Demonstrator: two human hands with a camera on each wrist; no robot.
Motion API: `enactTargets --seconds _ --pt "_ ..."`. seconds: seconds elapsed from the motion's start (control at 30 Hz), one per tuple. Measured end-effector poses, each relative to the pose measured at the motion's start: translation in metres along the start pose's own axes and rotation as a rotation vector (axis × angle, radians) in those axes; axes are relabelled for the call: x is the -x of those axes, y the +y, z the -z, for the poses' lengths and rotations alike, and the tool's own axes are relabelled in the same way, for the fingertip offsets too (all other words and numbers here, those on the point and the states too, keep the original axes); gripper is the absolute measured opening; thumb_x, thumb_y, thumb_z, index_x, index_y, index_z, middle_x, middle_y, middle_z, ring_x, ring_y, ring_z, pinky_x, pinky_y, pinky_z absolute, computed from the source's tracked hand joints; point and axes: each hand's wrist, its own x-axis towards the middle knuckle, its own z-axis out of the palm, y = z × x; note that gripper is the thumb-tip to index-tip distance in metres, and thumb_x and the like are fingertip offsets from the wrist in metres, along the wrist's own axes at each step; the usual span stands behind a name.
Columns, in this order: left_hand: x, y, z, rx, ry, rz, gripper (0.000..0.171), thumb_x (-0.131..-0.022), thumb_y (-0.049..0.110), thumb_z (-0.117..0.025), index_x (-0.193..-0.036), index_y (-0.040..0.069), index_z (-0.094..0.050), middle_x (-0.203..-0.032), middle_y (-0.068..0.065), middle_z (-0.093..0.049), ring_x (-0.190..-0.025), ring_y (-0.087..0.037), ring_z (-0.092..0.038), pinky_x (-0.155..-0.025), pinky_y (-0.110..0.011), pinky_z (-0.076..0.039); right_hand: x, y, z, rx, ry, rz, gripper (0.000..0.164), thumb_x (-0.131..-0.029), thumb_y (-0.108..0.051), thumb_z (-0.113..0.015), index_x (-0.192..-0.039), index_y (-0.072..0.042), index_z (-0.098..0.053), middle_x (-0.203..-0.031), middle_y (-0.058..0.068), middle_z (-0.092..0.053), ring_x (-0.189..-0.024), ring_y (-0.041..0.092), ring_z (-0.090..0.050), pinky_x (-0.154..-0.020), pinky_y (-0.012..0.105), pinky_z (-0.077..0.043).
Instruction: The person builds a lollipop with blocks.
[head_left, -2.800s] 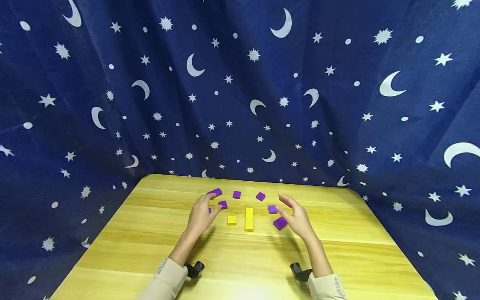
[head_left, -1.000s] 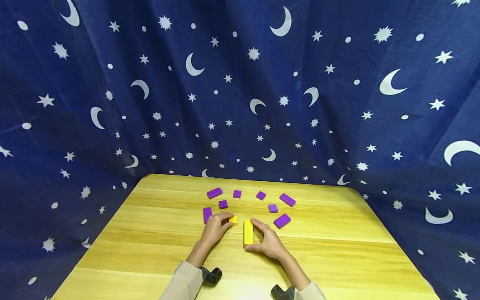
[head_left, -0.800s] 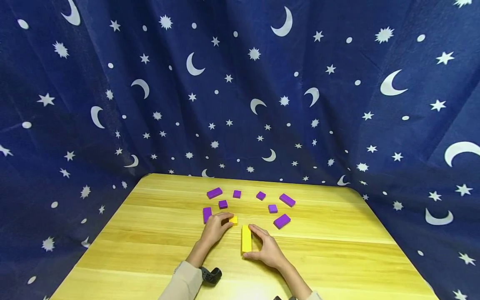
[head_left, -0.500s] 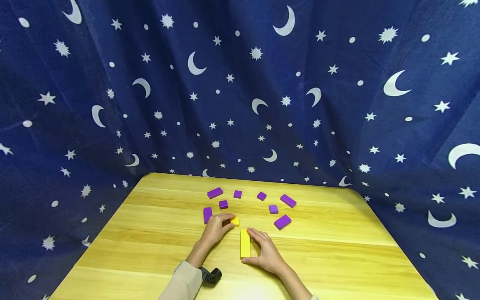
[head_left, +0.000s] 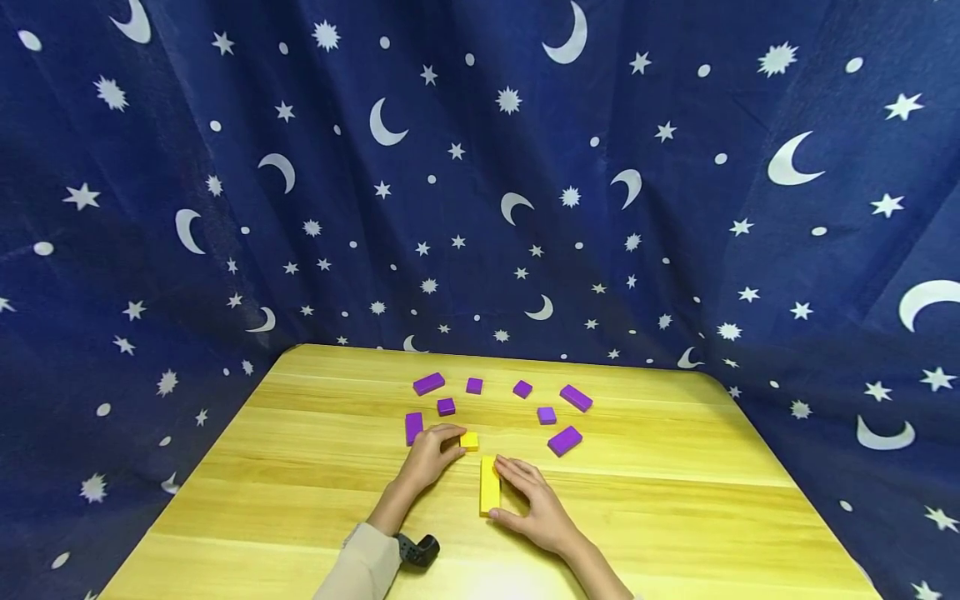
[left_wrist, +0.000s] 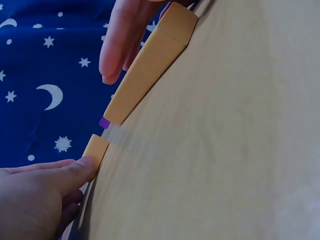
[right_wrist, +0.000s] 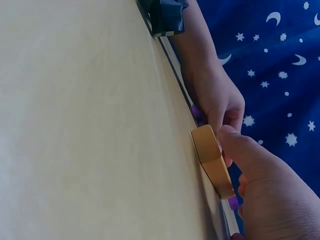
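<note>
In the head view my left hand (head_left: pixel 428 457) pinches the small yellow square block (head_left: pixel 469 442) on the wooden table. The left wrist view shows the thumb pressed on this block (left_wrist: pixel 96 151), with the index finger mostly behind it. A long yellow block (head_left: pixel 489 486) lies just nearer the body and slightly to the right. My right hand (head_left: pixel 542 510) is at its right side, fingers fairly straight. From the left wrist, the right hand's fingers (left_wrist: pixel 117 50) appear off the long block (left_wrist: pixel 147 65). In the right wrist view the thumb (right_wrist: pixel 240 142) lies beside its near end.
Several purple blocks form an arc beyond the hands, among them a long one (head_left: pixel 429 383), a small one (head_left: pixel 522 389) and one at right (head_left: pixel 565 441). A dark blue curtain (head_left: pixel 480 167) with moons and stars stands behind the wooden table (head_left: pixel 675 500).
Both hands came inward from beside the purple blocks to the yellow ones. The right hand drew the long block nearer the body and slightly left, then loosened. The left hand took the small block.
</note>
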Motion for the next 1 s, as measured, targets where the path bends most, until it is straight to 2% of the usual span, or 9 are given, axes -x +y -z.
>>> enactTargets --seconds 0.2,0.47,0.7,0.87,1.0 --pt "-0.002 0.001 -0.006 0.026 0.0 0.007 0.029 -0.08 0.014 -0.072 -0.108 0.006 -0.068 -0.106 -0.008 -0.065 -0.101 -0.025 -0.06 -0.087 -0.038 -0.05 0.001 0.001 0.0 0.022 0.002 0.039 0.059 -0.083 -0.042 -0.066 -0.13 -0.01 -0.054 -0.139 -0.004 -0.045 -0.129 0.023 -0.034 -0.098 0.055 -0.035" --pt "-0.009 0.002 -0.012 0.094 -0.087 0.052 0.031 -0.083 0.022 -0.069 -0.113 0.011 -0.067 -0.111 -0.004 -0.064 -0.106 -0.023 -0.058 -0.09 -0.038 -0.047 0.0 0.003 -0.002 0.036 0.005 0.053 0.058 -0.081 -0.045 -0.066 -0.128 -0.013 -0.057 -0.137 -0.007 -0.046 -0.129 0.021 -0.034 -0.099 0.054 -0.035" --pt "-0.011 0.001 -0.012 0.166 -0.066 0.107 0.028 -0.087 0.022 -0.065 -0.111 0.009 -0.068 -0.11 -0.005 -0.065 -0.104 -0.022 -0.059 -0.088 -0.038 -0.049 -0.001 0.0 0.0 0.03 0.001 0.044 0.059 -0.079 -0.045 -0.068 -0.127 -0.012 -0.058 -0.137 -0.007 -0.047 -0.129 0.022 -0.035 -0.099 0.055 -0.035" --pt "-0.013 0.002 -0.014 0.145 -0.043 0.124 0.023 -0.087 0.023 -0.065 -0.104 0.01 -0.071 -0.103 -0.003 -0.067 -0.099 -0.021 -0.06 -0.085 -0.036 -0.05 -0.002 0.0 -0.002 0.026 0.006 0.046 0.058 -0.079 -0.044 -0.069 -0.126 -0.012 -0.058 -0.136 -0.007 -0.047 -0.129 0.022 -0.035 -0.098 0.055 -0.035" --pt "-0.012 0.002 -0.016 0.099 -0.042 0.106 0.022 -0.086 0.026 -0.065 -0.104 0.015 -0.072 -0.101 0.001 -0.067 -0.096 -0.018 -0.058 -0.083 -0.035 -0.047 -0.003 0.001 -0.005 0.025 0.011 0.053 0.058 -0.078 -0.044 -0.069 -0.126 -0.013 -0.059 -0.135 -0.006 -0.049 -0.128 0.022 -0.036 -0.098 0.055 -0.035"
